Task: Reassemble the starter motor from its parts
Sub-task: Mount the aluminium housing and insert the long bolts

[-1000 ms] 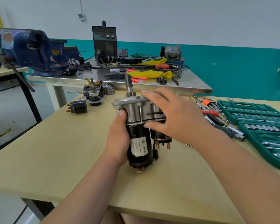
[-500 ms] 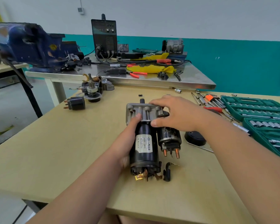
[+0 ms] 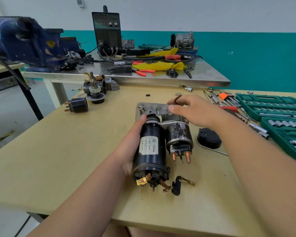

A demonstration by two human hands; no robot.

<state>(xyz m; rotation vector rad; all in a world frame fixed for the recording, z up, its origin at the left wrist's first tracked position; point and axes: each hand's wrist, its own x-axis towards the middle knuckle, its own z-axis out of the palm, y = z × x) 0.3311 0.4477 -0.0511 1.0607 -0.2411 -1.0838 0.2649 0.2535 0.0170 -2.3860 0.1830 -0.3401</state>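
Lowest in the frame, the starter motor [image 3: 151, 151] has its brush end open, copper leads sticking out, with one black clip [image 3: 176, 186] loose just beside it on the table [image 3: 58, 159]. My left hand [image 3: 135, 144] wraps the black body at centre. One solenoid [image 3: 179, 135], with two copper studs, sits mounted at its right. Above, my right hand [image 3: 193, 112] pinches a small dark bent key [image 3: 177, 98] (a hex key, I think) at the grey flange [image 3: 149, 106]. I'd judge it about halfway: one black end cap [image 3: 209, 138] and one long bolt [image 3: 212, 149] lie unfitted, right of centre. Further off are two green socket trays [image 3: 270, 106] at the right edge and one spare solenoid [image 3: 78, 105] upper left.
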